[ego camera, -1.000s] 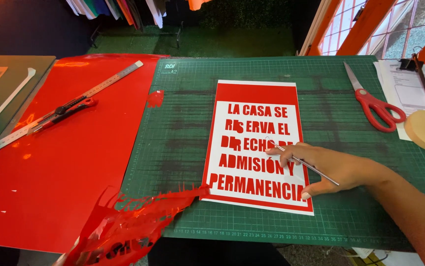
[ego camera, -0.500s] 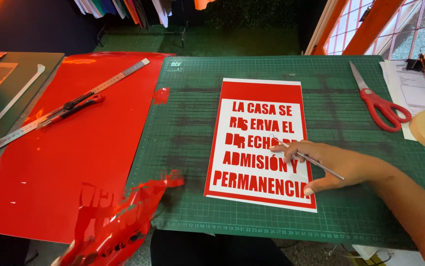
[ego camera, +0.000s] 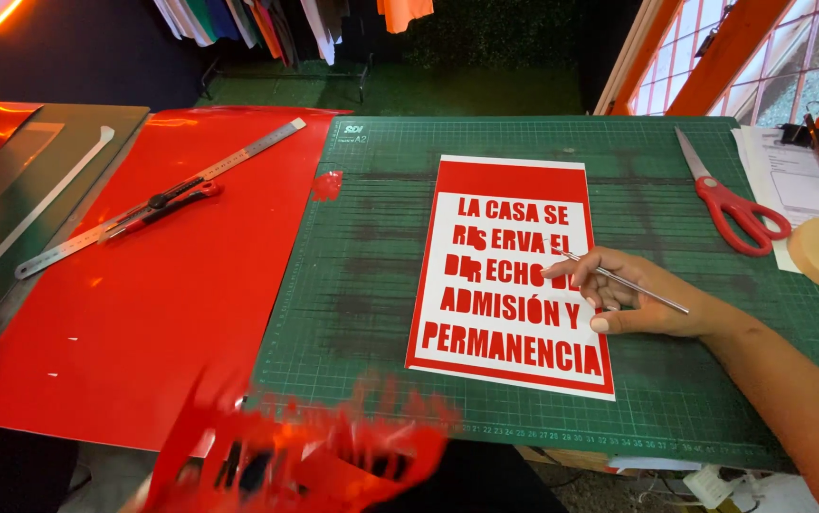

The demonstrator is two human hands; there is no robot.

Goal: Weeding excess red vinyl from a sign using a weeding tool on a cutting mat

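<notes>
Red-and-white lettered sign point(ego camera: 509, 275) on gridded green cutting mat point(ego camera: 362, 285); glossy red vinyl sheet point(ego camera: 143, 313); red-handled scissors point(ego camera: 737, 209).

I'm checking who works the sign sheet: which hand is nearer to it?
Right. The right hand rests at the red and white sign sheet's right edge, holding a thin metal tool. The left hand is out of view.

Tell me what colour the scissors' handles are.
Red, seen clearly in the head view: scissors lie on the green mat.

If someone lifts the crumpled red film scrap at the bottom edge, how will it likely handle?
The red film scrap is probably floppy and light: it looks thin, cut into ragged strips and motion-blurred. It may cling to itself, judging by the bunched folds.
</notes>
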